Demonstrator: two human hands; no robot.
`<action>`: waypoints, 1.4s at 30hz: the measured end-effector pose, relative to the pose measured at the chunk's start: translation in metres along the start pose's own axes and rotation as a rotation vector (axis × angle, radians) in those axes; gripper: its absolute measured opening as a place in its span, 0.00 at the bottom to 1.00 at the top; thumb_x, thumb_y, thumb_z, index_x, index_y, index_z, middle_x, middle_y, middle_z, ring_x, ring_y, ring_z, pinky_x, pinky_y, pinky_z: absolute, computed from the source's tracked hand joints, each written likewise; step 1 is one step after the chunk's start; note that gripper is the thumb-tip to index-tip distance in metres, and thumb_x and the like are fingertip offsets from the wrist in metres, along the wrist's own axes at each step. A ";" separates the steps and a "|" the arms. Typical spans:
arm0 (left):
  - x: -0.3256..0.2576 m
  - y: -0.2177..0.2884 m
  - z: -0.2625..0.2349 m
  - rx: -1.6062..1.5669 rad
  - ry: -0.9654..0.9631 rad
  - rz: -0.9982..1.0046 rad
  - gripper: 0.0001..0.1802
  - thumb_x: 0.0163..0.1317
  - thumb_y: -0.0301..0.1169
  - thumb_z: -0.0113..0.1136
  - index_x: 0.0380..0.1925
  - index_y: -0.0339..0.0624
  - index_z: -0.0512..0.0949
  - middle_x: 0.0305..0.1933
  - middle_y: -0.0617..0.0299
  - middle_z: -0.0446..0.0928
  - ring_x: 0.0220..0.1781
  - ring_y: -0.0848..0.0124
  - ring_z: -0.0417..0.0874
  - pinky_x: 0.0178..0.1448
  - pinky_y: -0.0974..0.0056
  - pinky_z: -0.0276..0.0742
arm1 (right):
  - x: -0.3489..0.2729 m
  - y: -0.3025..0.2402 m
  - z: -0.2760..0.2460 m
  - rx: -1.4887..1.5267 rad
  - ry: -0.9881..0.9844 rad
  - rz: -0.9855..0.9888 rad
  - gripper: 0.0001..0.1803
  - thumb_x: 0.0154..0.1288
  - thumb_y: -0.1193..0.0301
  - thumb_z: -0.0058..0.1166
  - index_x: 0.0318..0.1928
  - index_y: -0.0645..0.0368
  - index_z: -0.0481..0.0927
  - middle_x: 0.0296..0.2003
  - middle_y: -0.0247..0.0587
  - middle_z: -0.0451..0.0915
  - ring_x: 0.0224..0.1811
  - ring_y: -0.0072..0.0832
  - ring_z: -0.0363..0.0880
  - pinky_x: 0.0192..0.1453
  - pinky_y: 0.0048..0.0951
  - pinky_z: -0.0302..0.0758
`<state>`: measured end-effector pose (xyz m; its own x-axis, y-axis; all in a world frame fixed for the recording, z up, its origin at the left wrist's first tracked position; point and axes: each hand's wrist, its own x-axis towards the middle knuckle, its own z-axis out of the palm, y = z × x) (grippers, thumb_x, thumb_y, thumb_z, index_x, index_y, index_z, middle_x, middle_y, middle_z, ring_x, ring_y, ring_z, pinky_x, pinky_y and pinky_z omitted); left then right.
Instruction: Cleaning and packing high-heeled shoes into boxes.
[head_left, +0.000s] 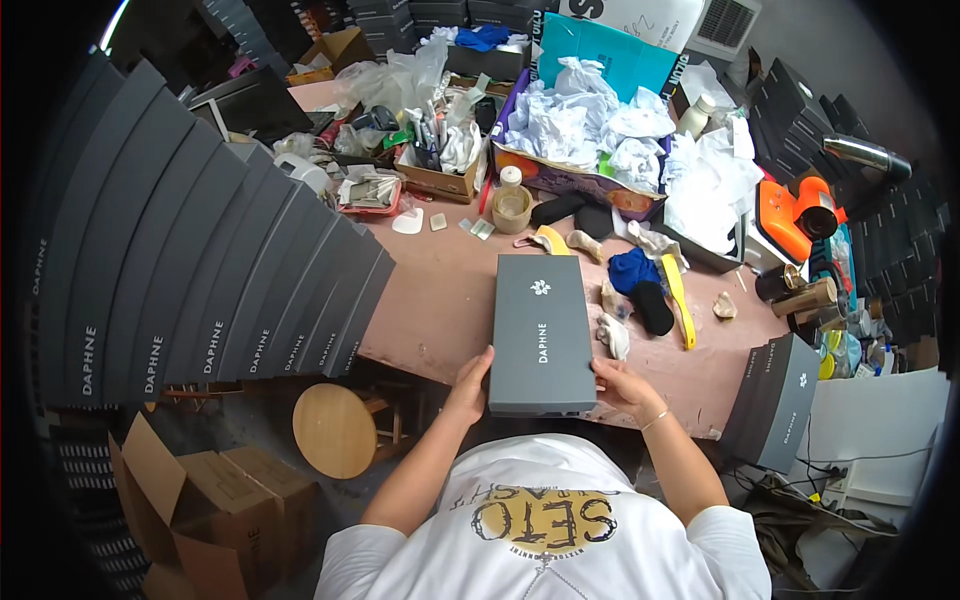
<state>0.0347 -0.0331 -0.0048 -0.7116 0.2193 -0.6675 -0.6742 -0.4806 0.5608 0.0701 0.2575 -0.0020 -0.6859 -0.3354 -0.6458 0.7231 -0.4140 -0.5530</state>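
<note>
A dark grey shoebox [541, 320] with its lid on lies at the near edge of the pinkish table [430, 290]. My left hand [470, 383] grips the box's left side near its front corner. On the opposite side, my right hand [627, 388] grips it too, thumb near the lid's edge. The fingers under the box are hidden. Just beyond the box and to its right lie a yellow-handled brush [678, 300], a blue cloth [633, 270], a black pad [652, 308] and crumpled pale rags [613, 337].
A leaning row of grey shoeboxes [210, 250] lines the left side; more boxes [775, 400] stand at right. A large box of crumpled white paper [590, 120] stands at the back, near an orange device [790, 215]. A round stool [335, 430] and open carton [215, 500] sit lower left.
</note>
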 end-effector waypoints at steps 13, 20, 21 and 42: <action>0.000 0.084 -0.019 1.407 -0.156 0.628 0.55 0.52 0.36 0.68 0.72 0.40 0.41 0.69 0.34 0.55 0.72 0.45 0.58 0.71 0.52 0.59 | 0.034 0.051 0.153 -1.152 -0.205 -0.861 0.38 0.56 0.68 0.65 0.65 0.62 0.62 0.58 0.53 0.70 0.59 0.44 0.71 0.63 0.39 0.67; 0.011 0.109 -0.102 1.754 0.278 0.556 0.44 0.53 0.23 0.59 0.70 0.40 0.52 0.66 0.36 0.59 0.67 0.43 0.63 0.68 0.48 0.61 | 0.050 0.038 0.093 -1.284 0.381 -0.794 0.33 0.54 0.72 0.60 0.61 0.61 0.66 0.61 0.54 0.66 0.63 0.50 0.64 0.66 0.45 0.63; 0.012 0.106 -0.093 1.747 0.204 0.650 0.43 0.53 0.24 0.60 0.69 0.39 0.53 0.68 0.37 0.57 0.69 0.44 0.60 0.69 0.48 0.59 | 0.050 0.024 0.086 -1.445 0.499 -0.757 0.33 0.53 0.73 0.58 0.61 0.60 0.66 0.60 0.54 0.67 0.63 0.48 0.64 0.66 0.48 0.62; 0.062 0.003 0.024 1.983 -0.483 0.887 0.34 0.50 0.31 0.59 0.60 0.34 0.66 0.65 0.50 0.63 0.70 0.56 0.59 0.72 0.38 0.46 | 0.061 -0.040 0.078 -1.555 0.786 -0.856 0.15 0.51 0.76 0.54 0.43 0.58 0.74 0.34 0.44 0.80 0.37 0.40 0.79 0.44 0.42 0.68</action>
<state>-0.0157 -0.0003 -0.0326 -0.6265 0.7754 -0.0788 0.6934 0.6007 0.3980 -0.0070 0.1876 0.0217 -0.9763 0.0936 0.1951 0.0019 0.9052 -0.4250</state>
